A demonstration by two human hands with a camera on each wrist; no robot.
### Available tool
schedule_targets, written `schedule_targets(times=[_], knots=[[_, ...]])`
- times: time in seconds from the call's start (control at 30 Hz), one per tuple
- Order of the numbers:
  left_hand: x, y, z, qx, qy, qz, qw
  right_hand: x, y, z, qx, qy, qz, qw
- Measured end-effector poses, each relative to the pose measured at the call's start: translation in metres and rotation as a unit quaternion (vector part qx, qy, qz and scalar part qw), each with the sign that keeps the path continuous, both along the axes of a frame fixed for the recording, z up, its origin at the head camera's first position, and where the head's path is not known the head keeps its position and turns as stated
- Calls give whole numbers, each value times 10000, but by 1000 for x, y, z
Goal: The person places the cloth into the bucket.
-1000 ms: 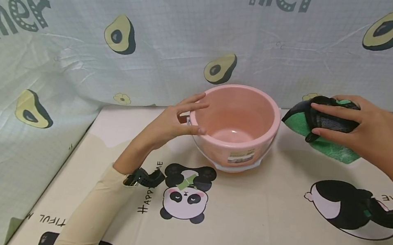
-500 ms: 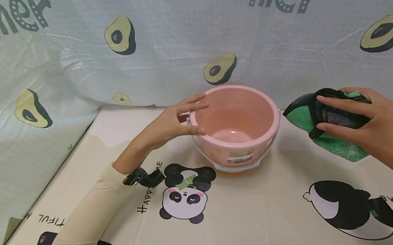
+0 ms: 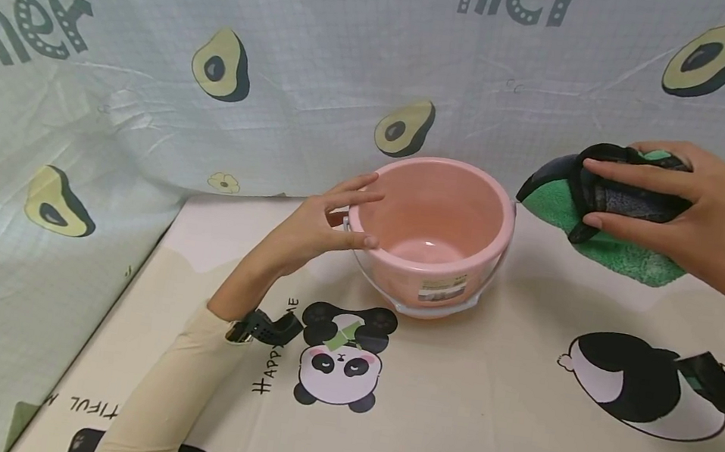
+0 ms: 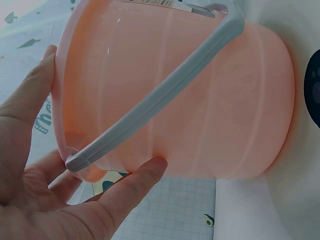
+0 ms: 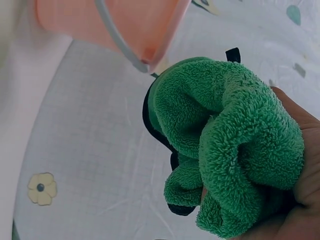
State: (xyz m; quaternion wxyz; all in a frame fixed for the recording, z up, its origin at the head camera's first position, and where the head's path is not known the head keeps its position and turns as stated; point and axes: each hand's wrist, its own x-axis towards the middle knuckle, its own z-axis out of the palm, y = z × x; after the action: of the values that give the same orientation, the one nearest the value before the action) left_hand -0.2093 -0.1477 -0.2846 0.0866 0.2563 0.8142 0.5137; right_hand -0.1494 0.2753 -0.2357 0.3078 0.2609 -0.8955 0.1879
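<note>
A pink bucket (image 3: 446, 290) with a grey-white handle (image 4: 160, 100) stands upright on the table, its inside showing bare pink walls. My left hand (image 3: 310, 230) rests at its left rim with fingers spread and fairly straight, the thumb toward the front. One finger touches the outer wall in the left wrist view. To the right of the bucket, my right hand (image 3: 715, 207) grips a bunched cleaning cloth (image 3: 634, 201) in the air, green and fluffy on one side and dark grey on the other. In the right wrist view the folded cloth (image 5: 240, 135) hides most of the fingers.
A light sheet printed with avocados (image 3: 222, 64) hangs behind and left of the table. The table cover (image 3: 433, 419) bears panda prints (image 3: 339, 376). A label (image 3: 443, 289) sits on the bucket's front.
My right hand has lifted the cleaning cloth higher, first drifting slightly right. The left hand and the bucket have stayed in place.
</note>
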Motion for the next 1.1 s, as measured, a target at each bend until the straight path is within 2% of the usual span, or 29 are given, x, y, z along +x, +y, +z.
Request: schedule_targets(times=[0.3, 0.53, 1.1], knots=[[1, 0, 1, 65, -19, -33, 10000, 0, -6, 8, -2, -57, -85, 9999], [1, -1, 1, 104, -18, -90, 9999, 0, -14, 12, -181, -348, -209, 9990], [3, -1, 2, 81, 8, -96, 9999, -5, -26, 17, -93, -262, 40, 9996]])
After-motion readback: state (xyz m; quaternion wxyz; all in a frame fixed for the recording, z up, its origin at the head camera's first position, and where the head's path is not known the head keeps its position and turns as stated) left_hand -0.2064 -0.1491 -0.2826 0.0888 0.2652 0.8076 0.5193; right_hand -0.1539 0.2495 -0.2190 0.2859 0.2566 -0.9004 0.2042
